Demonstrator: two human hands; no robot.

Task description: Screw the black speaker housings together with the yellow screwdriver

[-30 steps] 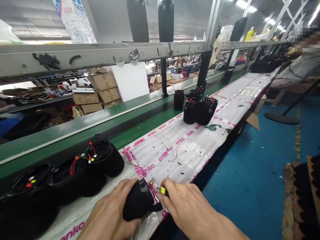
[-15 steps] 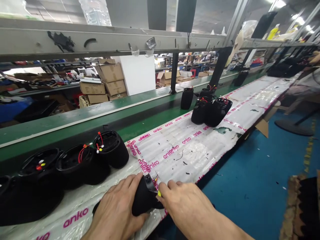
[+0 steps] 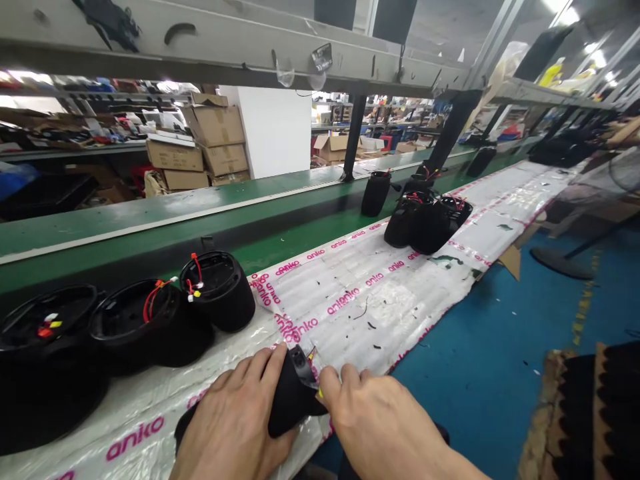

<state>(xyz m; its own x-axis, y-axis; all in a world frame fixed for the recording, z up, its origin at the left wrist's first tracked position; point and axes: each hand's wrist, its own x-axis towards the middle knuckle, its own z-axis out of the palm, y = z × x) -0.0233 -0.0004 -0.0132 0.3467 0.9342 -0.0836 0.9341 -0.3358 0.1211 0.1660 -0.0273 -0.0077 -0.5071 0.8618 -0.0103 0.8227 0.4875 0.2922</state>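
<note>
My left hand [image 3: 235, 413] lies over a black fabric-covered speaker housing [image 3: 289, 399], with its fingers wrapped round the side. The housing is tipped over on the plastic-covered bench, and a plastic rim with a small socket faces up and to the right. My right hand [image 3: 383, 420] is closed at that rim. A small yellow tip [image 3: 321, 393] shows at its fingers; the rest of what it grips is hidden, so I cannot tell its kind. Thin wires [image 3: 313, 353] stick out behind the rim.
Several black housings [image 3: 220, 300] with red, white and yellow connectors stand at the left. Another cluster of housings [image 3: 433, 227] stands further along the bench sheet [image 3: 345, 333], among black scraps. A green conveyor [image 3: 270, 247] runs behind. Overhead is a metal shelf beam [image 3: 225, 47].
The view has tilted down and shifted slightly. My left hand stays on the housing. My right hand has moved slightly along the rim, and less of the yellow tip shows.
</note>
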